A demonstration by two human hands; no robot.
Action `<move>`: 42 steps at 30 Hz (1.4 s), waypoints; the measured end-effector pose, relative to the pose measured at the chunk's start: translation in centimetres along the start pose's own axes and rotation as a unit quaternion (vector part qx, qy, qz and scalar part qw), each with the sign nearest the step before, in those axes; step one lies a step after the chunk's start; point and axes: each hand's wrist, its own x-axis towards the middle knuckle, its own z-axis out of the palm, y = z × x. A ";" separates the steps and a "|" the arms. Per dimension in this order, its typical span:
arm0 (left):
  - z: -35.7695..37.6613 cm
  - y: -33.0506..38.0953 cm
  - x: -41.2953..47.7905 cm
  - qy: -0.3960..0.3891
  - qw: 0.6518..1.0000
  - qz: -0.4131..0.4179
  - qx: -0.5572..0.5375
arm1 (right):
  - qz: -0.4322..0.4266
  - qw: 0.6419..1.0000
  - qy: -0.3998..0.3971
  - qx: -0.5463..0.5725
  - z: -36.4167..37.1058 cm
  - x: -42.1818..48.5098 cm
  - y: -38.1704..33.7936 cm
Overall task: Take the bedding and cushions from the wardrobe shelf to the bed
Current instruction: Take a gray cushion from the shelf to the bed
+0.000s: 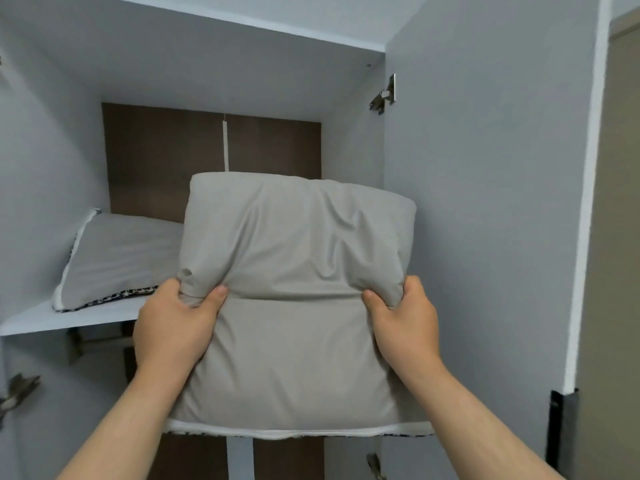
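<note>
A beige cushion (pixel 294 306) with a white piped lower edge fills the middle of the head view, held up in front of the open wardrobe. My left hand (pixel 173 327) grips its left side, thumb pressed into the fabric. Gripping the right side the same way is my right hand (pixel 405 323). The cushion's top is folded over toward the shelf. A second grey cushion (pixel 121 258) with white piping and a dark patterned underside lies flat on the white wardrobe shelf (pixel 69 318) at the left. The bed is out of view.
The open wardrobe door (pixel 485 202) stands close on the right, with a metal hinge (pixel 384 95) at its upper edge. A dark brown back panel (pixel 166 157) closes the compartment. More hinges (pixel 17 389) sit at the lower left below the shelf.
</note>
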 end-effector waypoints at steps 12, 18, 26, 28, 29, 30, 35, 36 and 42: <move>-4.4 -0.9 -11.2 -0.124 0.985 -0.065 -0.106 | 0.064 0.993 0.052 -0.086 -9.1 -13.6 -1.3; -6.4 -0.6 -14.0 -0.169 0.969 -0.068 -0.167 | 0.070 0.976 0.130 -0.163 -12.6 -20.0 -5.5; -9.2 9.7 -23.6 -0.300 0.916 -0.028 -0.264 | 0.097 0.911 0.279 -0.286 -26.4 -31.0 -11.9; -10.1 14.3 -26.6 -0.329 0.899 -0.009 -0.289 | 0.103 0.884 0.329 -0.316 -31.1 -34.3 -14.0; -10.9 16.7 -28.4 -0.347 0.886 -0.005 -0.308 | 0.104 0.870 0.350 -0.331 -33.6 -36.0 -15.2; -11.8 19.0 -30.2 -0.367 0.869 -0.001 -0.331 | 0.104 0.856 0.369 -0.346 -36.0 -37.8 -16.4; -17.3 29.9 -40.4 -0.453 0.785 0.026 -0.422 | 0.122 0.783 0.453 -0.409 -47.5 -47.7 -22.7; -18.8 32.0 -42.8 -0.471 0.764 0.028 -0.440 | 0.127 0.765 0.471 -0.421 -49.6 -50.1 -24.0; -27.2 41.5 -55.8 -0.574 0.620 0.077 -0.529 | 0.169 0.642 0.565 -0.490 -58.9 -63.8 -30.4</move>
